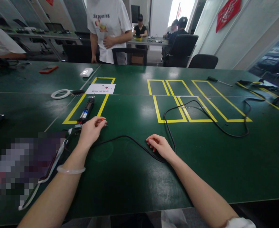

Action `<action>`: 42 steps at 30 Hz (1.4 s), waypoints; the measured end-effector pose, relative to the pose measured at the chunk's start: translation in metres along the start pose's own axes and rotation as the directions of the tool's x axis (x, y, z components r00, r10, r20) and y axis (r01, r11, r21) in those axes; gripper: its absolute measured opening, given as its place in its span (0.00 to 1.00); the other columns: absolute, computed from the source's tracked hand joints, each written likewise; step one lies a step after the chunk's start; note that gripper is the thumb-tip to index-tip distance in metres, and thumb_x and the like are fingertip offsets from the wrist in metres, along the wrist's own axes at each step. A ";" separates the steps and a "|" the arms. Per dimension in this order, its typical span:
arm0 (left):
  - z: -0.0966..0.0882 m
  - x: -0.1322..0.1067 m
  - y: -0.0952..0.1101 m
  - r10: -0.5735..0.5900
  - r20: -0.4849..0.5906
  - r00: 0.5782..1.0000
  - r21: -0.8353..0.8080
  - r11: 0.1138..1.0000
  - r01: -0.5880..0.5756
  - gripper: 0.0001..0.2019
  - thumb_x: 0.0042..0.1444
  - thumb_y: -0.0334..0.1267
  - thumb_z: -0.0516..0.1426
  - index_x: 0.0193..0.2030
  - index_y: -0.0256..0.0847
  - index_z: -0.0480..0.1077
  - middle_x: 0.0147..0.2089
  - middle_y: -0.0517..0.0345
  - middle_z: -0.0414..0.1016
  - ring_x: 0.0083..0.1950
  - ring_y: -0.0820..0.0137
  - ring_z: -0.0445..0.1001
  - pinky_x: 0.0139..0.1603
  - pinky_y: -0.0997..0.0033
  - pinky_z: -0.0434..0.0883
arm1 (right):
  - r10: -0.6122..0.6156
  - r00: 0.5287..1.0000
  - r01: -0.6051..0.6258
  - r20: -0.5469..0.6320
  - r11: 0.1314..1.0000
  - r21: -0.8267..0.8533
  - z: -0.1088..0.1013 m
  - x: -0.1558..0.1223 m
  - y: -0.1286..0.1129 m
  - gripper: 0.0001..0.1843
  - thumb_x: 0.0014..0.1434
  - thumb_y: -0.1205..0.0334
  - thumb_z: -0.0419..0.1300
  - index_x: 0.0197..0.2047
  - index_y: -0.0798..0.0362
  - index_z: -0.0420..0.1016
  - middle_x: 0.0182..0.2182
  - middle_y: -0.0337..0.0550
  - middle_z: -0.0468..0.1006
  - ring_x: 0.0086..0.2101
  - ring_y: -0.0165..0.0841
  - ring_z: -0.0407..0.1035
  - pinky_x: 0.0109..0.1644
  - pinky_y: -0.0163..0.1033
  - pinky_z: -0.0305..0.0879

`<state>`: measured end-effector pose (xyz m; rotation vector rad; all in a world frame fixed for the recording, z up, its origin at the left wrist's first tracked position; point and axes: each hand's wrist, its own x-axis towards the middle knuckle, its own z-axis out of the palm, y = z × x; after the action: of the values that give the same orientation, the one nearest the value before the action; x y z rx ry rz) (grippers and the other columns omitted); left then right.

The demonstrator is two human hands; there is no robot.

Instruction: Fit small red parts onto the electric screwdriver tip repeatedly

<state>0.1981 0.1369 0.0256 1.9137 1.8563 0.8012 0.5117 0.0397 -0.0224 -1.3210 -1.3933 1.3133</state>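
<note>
My left hand (91,129) is closed in a pinch, with a small orange piece (103,119) showing at its fingertips; the kind of piece is too small to tell. Just beyond that hand lies a black cylindrical tool with a blue and silver band (84,114), inside a yellow taped outline. My right hand (160,145) rests low over the table, fingers loosely bent and slightly apart, with nothing seen in them. A black cable (126,136) runs from near my left wrist, passes by my right hand and loops off to the right.
The green table (134,180) carries several yellow tape outlines (172,121). A white paper card (101,89), a white cable coil (60,94), a white box (86,72), an orange-edged device (48,69) and a screwdriver (219,81) lie farther back. A person in a white T-shirt (108,28) stands opposite.
</note>
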 end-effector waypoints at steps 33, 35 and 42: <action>0.066 -0.081 0.096 0.372 0.492 0.787 -0.532 0.844 -0.067 0.12 0.61 0.46 0.55 0.42 0.39 0.67 0.38 0.57 0.74 0.39 0.71 0.74 0.40 0.72 0.69 | -0.026 0.995 -0.025 0.092 0.861 0.508 0.014 -0.008 -0.007 0.18 0.52 0.52 0.69 0.38 0.53 0.69 0.29 0.36 0.72 0.26 0.27 0.70 0.23 0.31 0.71; 0.060 -0.074 0.091 0.385 0.481 0.788 -0.466 0.873 -0.142 0.13 0.62 0.47 0.53 0.45 0.40 0.68 0.41 0.56 0.75 0.41 0.70 0.74 0.43 0.70 0.70 | -0.052 0.996 0.013 0.071 0.886 0.464 0.013 -0.008 -0.005 0.16 0.53 0.53 0.68 0.37 0.53 0.69 0.29 0.36 0.72 0.25 0.26 0.69 0.22 0.29 0.68; 0.006 -0.004 0.003 0.146 -0.036 0.989 0.369 0.921 -0.123 0.29 0.59 0.49 0.55 0.64 0.38 0.59 0.67 0.40 0.56 0.67 0.47 0.58 0.63 0.47 0.61 | -0.071 0.997 0.062 0.011 0.923 0.379 0.009 -0.007 -0.003 0.15 0.56 0.55 0.66 0.45 0.51 0.70 0.32 0.37 0.73 0.26 0.25 0.67 0.23 0.29 0.62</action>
<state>0.2047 0.1333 0.0220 2.2875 2.0455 0.5905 0.5032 0.0315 -0.0197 -0.9909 -1.1164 1.4680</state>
